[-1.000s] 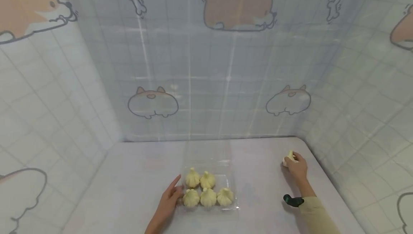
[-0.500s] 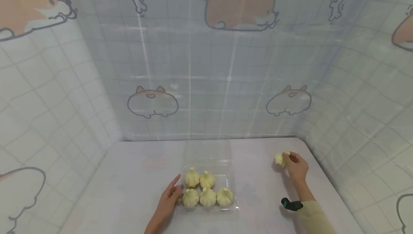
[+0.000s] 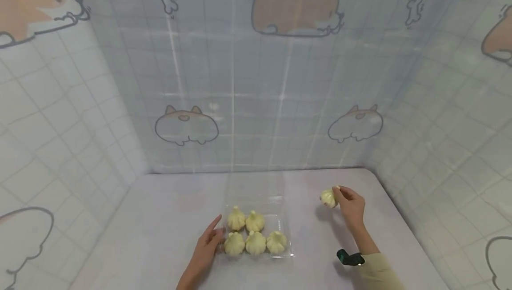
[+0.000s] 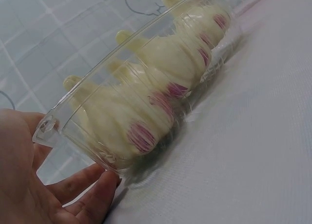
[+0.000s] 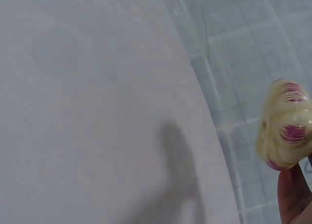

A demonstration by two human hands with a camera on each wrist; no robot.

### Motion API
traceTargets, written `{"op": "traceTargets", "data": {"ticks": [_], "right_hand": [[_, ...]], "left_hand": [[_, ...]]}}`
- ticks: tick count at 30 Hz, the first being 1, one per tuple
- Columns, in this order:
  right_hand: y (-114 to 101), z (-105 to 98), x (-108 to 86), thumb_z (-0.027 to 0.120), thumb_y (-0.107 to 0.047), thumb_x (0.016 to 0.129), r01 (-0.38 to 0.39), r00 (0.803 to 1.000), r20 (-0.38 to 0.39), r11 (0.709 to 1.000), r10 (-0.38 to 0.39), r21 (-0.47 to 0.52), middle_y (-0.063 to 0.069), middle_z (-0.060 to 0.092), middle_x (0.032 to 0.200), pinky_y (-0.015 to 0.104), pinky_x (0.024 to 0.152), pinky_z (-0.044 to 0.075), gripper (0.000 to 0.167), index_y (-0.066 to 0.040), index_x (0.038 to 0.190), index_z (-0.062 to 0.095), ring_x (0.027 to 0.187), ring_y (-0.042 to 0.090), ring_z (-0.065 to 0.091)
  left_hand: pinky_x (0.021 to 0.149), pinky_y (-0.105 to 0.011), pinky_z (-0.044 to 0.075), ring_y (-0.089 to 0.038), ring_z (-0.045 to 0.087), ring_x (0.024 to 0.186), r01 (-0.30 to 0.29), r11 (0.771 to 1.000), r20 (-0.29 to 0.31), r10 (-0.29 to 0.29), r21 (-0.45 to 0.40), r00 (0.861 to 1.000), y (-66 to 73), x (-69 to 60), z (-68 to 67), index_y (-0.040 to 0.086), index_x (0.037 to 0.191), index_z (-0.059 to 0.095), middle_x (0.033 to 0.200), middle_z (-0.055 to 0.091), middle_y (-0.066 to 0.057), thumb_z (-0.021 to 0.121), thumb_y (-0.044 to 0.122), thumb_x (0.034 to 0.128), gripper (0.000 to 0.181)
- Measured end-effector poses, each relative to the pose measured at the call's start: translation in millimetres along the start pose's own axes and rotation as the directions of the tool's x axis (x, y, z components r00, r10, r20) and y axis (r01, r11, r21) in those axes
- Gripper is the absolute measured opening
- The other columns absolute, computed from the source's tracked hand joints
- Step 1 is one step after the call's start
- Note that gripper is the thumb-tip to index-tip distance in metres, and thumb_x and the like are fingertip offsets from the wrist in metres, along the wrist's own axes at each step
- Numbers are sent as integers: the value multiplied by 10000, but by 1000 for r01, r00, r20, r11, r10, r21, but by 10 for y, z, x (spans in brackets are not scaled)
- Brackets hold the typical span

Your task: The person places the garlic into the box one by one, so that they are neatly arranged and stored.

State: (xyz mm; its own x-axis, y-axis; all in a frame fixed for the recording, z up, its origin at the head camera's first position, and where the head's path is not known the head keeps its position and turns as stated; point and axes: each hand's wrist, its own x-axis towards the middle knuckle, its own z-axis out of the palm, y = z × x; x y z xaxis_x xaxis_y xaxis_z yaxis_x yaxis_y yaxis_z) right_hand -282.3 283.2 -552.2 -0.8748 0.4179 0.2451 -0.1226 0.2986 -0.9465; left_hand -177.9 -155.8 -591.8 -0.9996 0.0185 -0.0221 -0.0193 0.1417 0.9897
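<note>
A garlic bulb [image 3: 329, 198] with purple streaks is pinched by its stem in my right hand [image 3: 352, 205], held above the right part of the table. In the right wrist view the same bulb [image 5: 287, 125] shows its streaked underside. My left hand [image 3: 206, 245] rests against the left side of a clear plastic box [image 3: 282, 227], its fingers fairly straight. Several garlic bulbs [image 3: 255, 242] stand in the box, stems up: two in the back row, three in front. The left wrist view shows fingers [image 4: 92, 195] touching the box's lower corner.
The box's clear lid [image 3: 255, 185] lies folded back toward the rear wall. A white cloth-covered table [image 3: 176, 219] is enclosed by patterned curtains [image 3: 256, 81] at the back and both sides. A dark wrist strap piece [image 3: 350, 258] juts from the right sleeve.
My right hand has lifted the garlic bulb from the far right of the table and carried it left toward the box. The left hand stays at the box's side.
</note>
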Motion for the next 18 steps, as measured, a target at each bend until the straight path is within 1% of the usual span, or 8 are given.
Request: {"op": "traceTargets", "data": {"ticks": [7,14,18], "right_hand": [[-91,140,-150,767,-311,854,80,996,30,996,-81,32,65,707,871,192,573,469,279,-47,943,759,745,114,614],[-192,275,-255,796,-266,830,155,986,44,985,-159,77,41,713,808,206,527,472,198,-80,891,767,711,141,622],[-282,343,-323,811,-238,815,165,984,52,982,-170,96,59,713,803,212,525,485,192,-66,888,768,700,147,629]], "left_hand": [[745,-313,511,-327,605,1049,16,1000,-28,-15,18,999,33,20,5,128,1509,357,1264,557,-273,510,331,1019,552],[749,-309,516,-332,611,1048,8,1000,-13,-8,18,1000,47,12,7,83,1518,322,1268,547,-291,505,274,1028,556],[746,-318,517,-361,601,1058,9,1000,-3,-9,-8,1000,18,33,-6,62,1519,309,1261,543,-306,495,221,1035,542]]}}
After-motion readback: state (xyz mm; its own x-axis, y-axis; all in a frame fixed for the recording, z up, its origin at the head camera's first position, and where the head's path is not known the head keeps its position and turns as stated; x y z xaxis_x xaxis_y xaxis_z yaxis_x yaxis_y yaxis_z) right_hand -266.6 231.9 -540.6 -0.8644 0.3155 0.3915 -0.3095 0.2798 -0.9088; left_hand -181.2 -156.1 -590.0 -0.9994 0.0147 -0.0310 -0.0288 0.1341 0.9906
